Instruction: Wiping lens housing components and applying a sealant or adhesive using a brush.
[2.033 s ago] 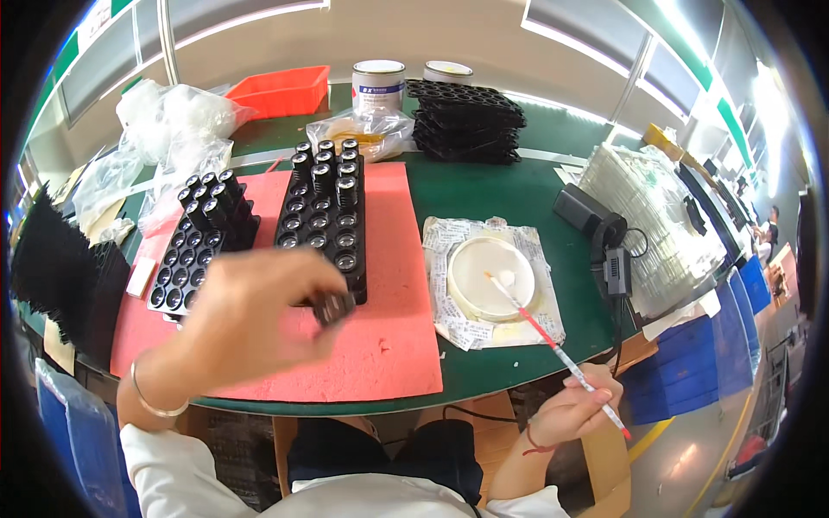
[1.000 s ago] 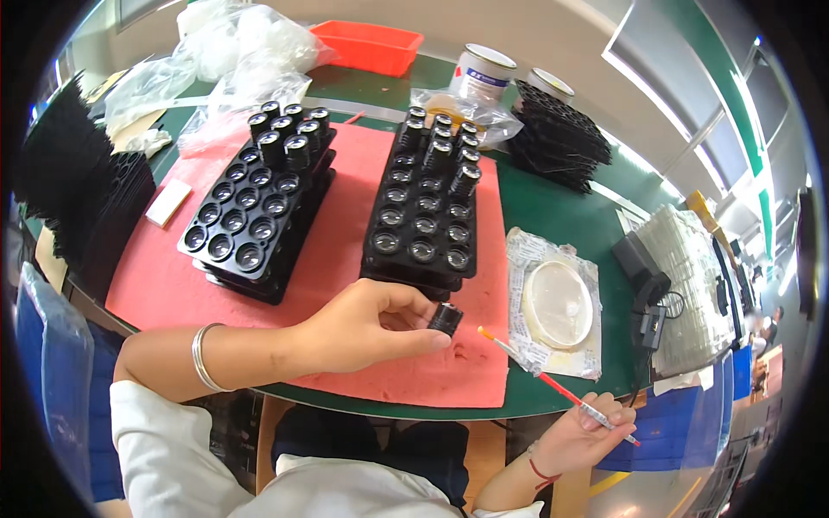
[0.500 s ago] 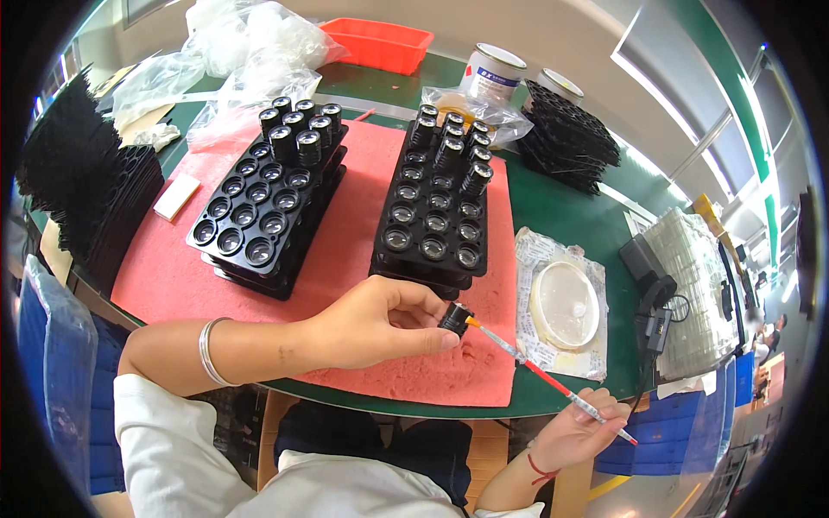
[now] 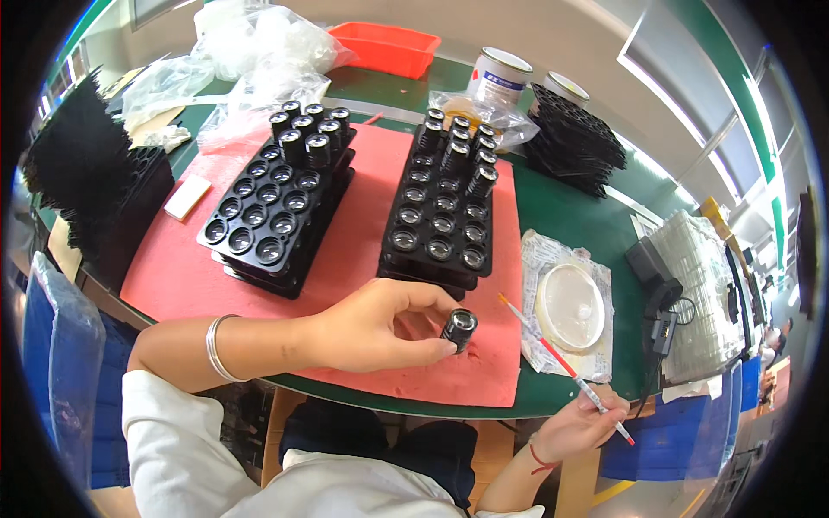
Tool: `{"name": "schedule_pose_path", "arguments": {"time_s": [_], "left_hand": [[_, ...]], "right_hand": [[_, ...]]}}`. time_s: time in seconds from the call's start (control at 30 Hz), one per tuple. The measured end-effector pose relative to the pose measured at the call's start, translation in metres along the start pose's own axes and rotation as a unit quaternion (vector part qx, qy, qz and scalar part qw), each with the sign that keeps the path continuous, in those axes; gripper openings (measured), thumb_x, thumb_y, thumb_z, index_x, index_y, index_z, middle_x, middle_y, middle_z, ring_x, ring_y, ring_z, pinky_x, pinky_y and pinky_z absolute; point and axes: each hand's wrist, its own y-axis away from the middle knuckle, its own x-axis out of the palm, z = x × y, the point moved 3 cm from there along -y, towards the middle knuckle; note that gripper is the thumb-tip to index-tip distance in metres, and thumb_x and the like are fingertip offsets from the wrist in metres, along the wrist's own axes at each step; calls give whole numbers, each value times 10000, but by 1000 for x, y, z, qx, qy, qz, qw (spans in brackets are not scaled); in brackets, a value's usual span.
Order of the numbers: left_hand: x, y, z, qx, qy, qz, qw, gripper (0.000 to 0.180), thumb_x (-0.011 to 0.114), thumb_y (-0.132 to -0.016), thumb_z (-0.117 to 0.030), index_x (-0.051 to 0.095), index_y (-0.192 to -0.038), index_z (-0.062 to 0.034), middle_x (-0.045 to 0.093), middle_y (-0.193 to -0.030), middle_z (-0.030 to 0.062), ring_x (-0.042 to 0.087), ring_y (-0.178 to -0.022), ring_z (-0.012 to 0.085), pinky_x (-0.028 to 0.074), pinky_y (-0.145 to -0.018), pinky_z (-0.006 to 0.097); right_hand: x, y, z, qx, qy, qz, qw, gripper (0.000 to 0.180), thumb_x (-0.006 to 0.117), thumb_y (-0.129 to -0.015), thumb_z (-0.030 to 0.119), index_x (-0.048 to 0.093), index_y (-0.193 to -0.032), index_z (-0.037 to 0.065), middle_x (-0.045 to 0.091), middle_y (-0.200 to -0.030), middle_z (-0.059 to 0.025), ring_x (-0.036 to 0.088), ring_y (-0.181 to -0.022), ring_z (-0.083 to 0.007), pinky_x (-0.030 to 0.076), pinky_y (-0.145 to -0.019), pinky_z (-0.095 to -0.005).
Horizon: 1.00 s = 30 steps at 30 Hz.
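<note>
Between the thumb and fingers of my left hand [image 4: 384,326] is a small black lens barrel [image 4: 460,330], its glass end tilted up. It is held over the front of the pink foam mat [image 4: 345,380]. My right hand [image 4: 577,425], lower right, grips a slim brush [image 4: 561,363] with a red and white handle. The brush's orange tip is a short way right of the barrel, not touching it. Beyond my hands stand two stacks of black trays, the left tray stack [image 4: 281,278] and the right tray stack [image 4: 423,269], with lens pieces in their round holes and taller barrels upright at the far ends.
Right of the mat, a round pale dish [image 4: 572,309] sits on printed paper. Black tray stacks [image 4: 570,134] stand at back right and far left. Behind are cans [image 4: 499,76], a red bin [image 4: 389,47] and plastic bags [image 4: 259,43]. A white block [image 4: 187,198] lies on the mat.
The brush tip has come away from the lens barrel and moved right. The barrel has turned in my left hand, so its glass end now shows upward.
</note>
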Motion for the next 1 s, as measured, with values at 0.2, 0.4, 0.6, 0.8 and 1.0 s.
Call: {"name": "schedule_pose_path", "arguments": {"time_s": [0.2,0.4,0.6,0.8,1.0], "left_hand": [[-27,29,-72,295,-446,-218,816,301,779,-614,-89,635,-874,-42,593,-748,21,546,-621,104,445,-546,218],[-119,60,-88,111,-459,-424,773,308,713,-720,-221,623,-920,-5,582,-733,16,491,-615,89,415,-574,243],[-168,62,-70,-24,-519,-431,738,333,723,-674,-230,660,-879,25,655,-775,122,611,-703,212,475,-687,305],[-170,55,-73,-43,-565,-411,714,309,715,-712,-246,662,-871,14,651,-757,90,566,-650,164,458,-640,301],[-140,52,-90,-19,-639,-463,614,369,700,-724,-295,642,-959,-18,634,-855,122,596,-803,247,461,-753,338]], "right_hand": [[-2,-2,6,-2,21,-1,1000,335,321,-989,263,349,-717,70,315,-636,-23,293,-589,-109,243,-558,-253],[0,-1,6,-1,37,-1,999,326,328,-984,258,345,-717,70,309,-648,-22,291,-618,-114,240,-581,-264],[-1,0,7,-23,48,9,999,316,331,-982,252,356,-728,66,326,-650,-29,296,-613,-113,240,-576,-258],[-2,0,6,-19,50,16,998,313,330,-982,247,362,-730,64,330,-647,-28,298,-605,-111,243,-571,-259],[-2,1,7,-20,56,20,998,312,334,-978,247,360,-725,66,333,-643,-29,307,-600,-116,248,-566,-265]]}}
